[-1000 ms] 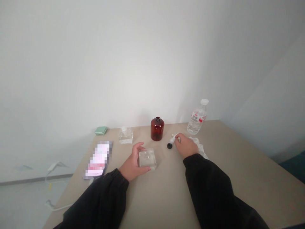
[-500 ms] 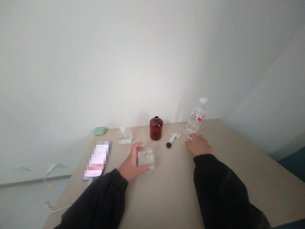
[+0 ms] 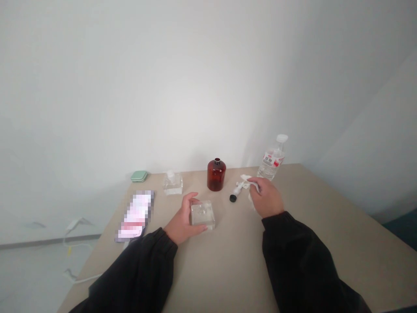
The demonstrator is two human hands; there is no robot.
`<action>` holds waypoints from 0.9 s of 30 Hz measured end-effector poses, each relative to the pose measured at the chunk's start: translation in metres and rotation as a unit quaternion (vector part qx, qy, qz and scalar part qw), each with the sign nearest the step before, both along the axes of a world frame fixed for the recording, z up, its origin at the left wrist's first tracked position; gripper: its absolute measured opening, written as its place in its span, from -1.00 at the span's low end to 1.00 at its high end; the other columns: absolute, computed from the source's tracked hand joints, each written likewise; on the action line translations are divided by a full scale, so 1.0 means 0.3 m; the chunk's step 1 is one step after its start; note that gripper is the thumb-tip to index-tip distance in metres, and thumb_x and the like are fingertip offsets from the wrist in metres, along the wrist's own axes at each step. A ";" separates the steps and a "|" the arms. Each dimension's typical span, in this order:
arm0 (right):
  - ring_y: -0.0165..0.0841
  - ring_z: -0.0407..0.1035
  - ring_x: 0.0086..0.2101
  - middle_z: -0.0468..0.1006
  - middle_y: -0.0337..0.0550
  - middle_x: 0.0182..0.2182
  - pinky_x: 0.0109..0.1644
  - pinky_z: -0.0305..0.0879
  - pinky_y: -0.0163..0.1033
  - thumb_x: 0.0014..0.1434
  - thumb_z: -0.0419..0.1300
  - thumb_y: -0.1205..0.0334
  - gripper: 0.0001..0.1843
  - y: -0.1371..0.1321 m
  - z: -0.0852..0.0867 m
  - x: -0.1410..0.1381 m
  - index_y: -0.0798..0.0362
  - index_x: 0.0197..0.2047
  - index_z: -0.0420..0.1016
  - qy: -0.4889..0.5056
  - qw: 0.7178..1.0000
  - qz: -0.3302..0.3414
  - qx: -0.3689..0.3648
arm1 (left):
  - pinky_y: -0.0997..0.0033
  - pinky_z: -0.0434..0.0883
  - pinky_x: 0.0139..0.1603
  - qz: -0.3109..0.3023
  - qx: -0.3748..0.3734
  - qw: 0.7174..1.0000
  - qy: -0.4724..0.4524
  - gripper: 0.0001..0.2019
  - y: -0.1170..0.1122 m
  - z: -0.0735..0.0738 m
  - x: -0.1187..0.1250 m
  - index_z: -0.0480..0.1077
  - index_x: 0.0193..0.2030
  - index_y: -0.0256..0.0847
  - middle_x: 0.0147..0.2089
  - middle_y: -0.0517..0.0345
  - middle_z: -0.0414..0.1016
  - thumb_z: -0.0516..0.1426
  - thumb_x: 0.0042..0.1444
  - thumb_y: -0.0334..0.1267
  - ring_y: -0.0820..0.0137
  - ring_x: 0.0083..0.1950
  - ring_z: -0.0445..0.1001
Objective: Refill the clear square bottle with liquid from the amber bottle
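Left grip (image 3: 180, 219): As I read it, the fingers are spread and the thumb reaches over the far side, cupping the square bottle (image 3: 202, 217) from the left rather than pinching it. That open hold wraps a corner of its wide, squat body.

Square bottle: It sits right under the left grip, and its base looks to be on the desk (image 3: 228, 269). From here I cannot tell whether any weight is being taken off it.

Right grip (image 3: 265, 199): The fingers are pressed together on a bunched white cloth (image 3: 245, 178), pinching it near the tips, with a fold hanging below the hand.

Nearby: A small white tube (image 3: 236, 190) with a black cap (image 3: 233, 198) lies on the desk, its white end at or just beside the cloth. I cannot tell whether the grip bears on it.

Between and beyond: The tube lies between the two grips. Farther back stand an amber bottle (image 3: 216, 174) and, close behind the right grip, a water bottle (image 3: 272, 158) with a red-and-white label.

Left side: A clear bottle (image 3: 172, 184) with a white top stands near the back edge, beside a green case (image 3: 139, 176). A pixelated flat item (image 3: 135, 215) lies nearer the desk's left edge.
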State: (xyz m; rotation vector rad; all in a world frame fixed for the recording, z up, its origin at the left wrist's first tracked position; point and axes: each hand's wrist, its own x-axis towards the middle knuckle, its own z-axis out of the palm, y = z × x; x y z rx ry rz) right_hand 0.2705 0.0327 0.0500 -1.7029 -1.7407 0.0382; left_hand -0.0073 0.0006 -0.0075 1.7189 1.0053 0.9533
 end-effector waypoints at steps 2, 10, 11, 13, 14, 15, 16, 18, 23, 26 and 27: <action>-0.21 0.41 -0.15 0.56 -0.05 -0.19 0.01 0.30 -0.08 0.22 0.01 0.29 -0.73 -0.038 -0.005 -0.094 0.04 -0.11 0.49 0.029 0.987 0.147 0.061 | 0.12 0.27 0.09 -0.003 0.007 1.000 0.000 -0.11 0.000 -0.001 0.001 -0.16 0.23 -0.04 0.03 0.08 0.18 0.32 -0.13 -0.31 0.27 -0.02 0.36; -0.19 0.32 0.02 0.52 -0.04 0.00 0.16 0.19 0.03 0.20 0.10 0.40 -0.63 -0.147 -0.041 -0.337 0.02 0.07 0.37 0.030 0.906 0.421 0.043 | 0.08 0.25 0.16 -0.008 0.064 0.998 -0.006 -0.14 0.003 -0.006 0.008 -0.14 0.24 -0.10 0.04 0.04 0.24 0.26 -0.14 -0.43 0.19 0.07 0.36; -0.19 0.31 0.03 0.51 -0.03 0.00 0.16 0.18 0.04 0.20 0.10 0.41 -0.63 -0.147 -0.043 -0.344 0.02 0.07 0.37 0.031 0.903 0.427 0.040 | 0.08 0.24 0.16 -0.011 0.068 0.998 -0.007 -0.15 0.004 -0.007 0.009 -0.14 0.24 -0.10 0.03 0.04 0.25 0.25 -0.14 -0.45 0.20 0.07 0.37; -0.21 0.32 0.03 0.52 -0.03 -0.02 0.17 0.20 0.01 0.23 0.05 0.43 -0.66 -0.142 -0.048 -0.351 0.02 0.05 0.39 0.046 0.901 0.430 0.038 | 0.09 0.25 0.16 -0.010 0.069 0.998 -0.007 -0.14 0.005 -0.009 0.010 -0.14 0.24 -0.10 0.02 0.04 0.25 0.25 -0.15 -0.46 0.20 0.06 0.38; -0.23 0.32 0.02 0.52 -0.03 -0.03 0.16 0.22 -0.01 0.25 0.02 0.44 -0.67 -0.138 -0.052 -0.352 0.02 0.03 0.40 0.058 0.901 0.429 0.036 | 0.09 0.25 0.15 -0.007 0.067 0.998 -0.006 -0.14 0.005 -0.009 0.011 -0.14 0.23 -0.10 0.03 0.04 0.25 0.26 -0.15 -0.45 0.20 0.06 0.38; -0.26 0.33 0.02 0.53 -0.04 -0.03 0.16 0.23 -0.04 0.26 0.00 0.44 -0.67 -0.134 -0.057 -0.352 0.02 0.02 0.41 0.071 0.901 0.427 0.034 | 0.09 0.25 0.15 -0.005 0.064 0.998 -0.006 -0.14 0.005 -0.008 0.012 -0.14 0.23 -0.10 0.03 0.03 0.25 0.28 -0.14 -0.42 0.19 0.06 0.38; -0.27 0.33 0.02 0.53 -0.05 -0.03 0.16 0.24 -0.06 0.27 -0.01 0.44 -0.67 -0.130 -0.062 -0.351 0.01 0.02 0.41 0.084 0.902 0.422 0.031 | 0.09 0.26 0.15 -0.004 0.059 0.998 -0.007 -0.14 0.004 -0.006 0.012 -0.14 0.23 -0.10 0.05 0.01 0.25 0.29 -0.13 -0.39 0.19 0.06 0.38; -0.28 0.32 0.05 0.50 -0.06 0.01 0.18 0.22 -0.06 0.25 0.01 0.44 -0.65 -0.123 -0.072 -0.349 0.00 0.05 0.39 0.104 0.910 0.401 0.025 | 0.11 0.28 0.13 -0.005 0.049 0.999 -0.009 -0.14 0.003 -0.003 0.013 -0.13 0.24 -0.10 0.09 -0.02 0.23 0.31 -0.11 -0.34 0.18 0.06 0.38; -0.10 0.23 0.11 0.37 0.07 0.08 0.21 0.14 0.09 0.04 0.28 0.31 -0.45 -0.110 -0.092 -0.339 0.06 0.12 0.30 0.119 0.956 0.268 0.008 | 0.11 0.29 0.12 0.008 0.037 0.999 -0.001 -0.12 0.003 -0.008 0.009 -0.12 0.24 -0.09 0.09 -0.01 0.17 0.33 -0.14 -0.32 0.17 0.08 0.34; -0.08 0.31 -0.01 0.43 0.07 -0.06 0.12 0.21 0.08 -0.04 0.36 0.23 -0.57 -0.106 -0.095 -0.335 0.10 -0.09 0.40 0.125 0.965 0.231 -0.018 | 0.11 0.28 0.12 0.007 0.032 0.999 -0.005 -0.10 0.005 -0.015 0.006 -0.12 0.25 -0.08 0.06 0.02 0.18 0.33 -0.16 -0.33 0.19 0.07 0.34; -0.10 0.32 -0.03 0.43 0.05 -0.09 0.11 0.22 0.06 -0.04 0.36 0.23 -0.65 -0.105 -0.094 -0.335 0.10 -0.17 0.43 0.130 0.963 0.234 -0.024 | 0.12 0.29 0.11 0.006 0.030 1.000 -0.007 -0.09 0.006 -0.016 0.006 -0.12 0.25 -0.07 0.06 0.03 0.17 0.34 -0.17 -0.33 0.20 0.05 0.34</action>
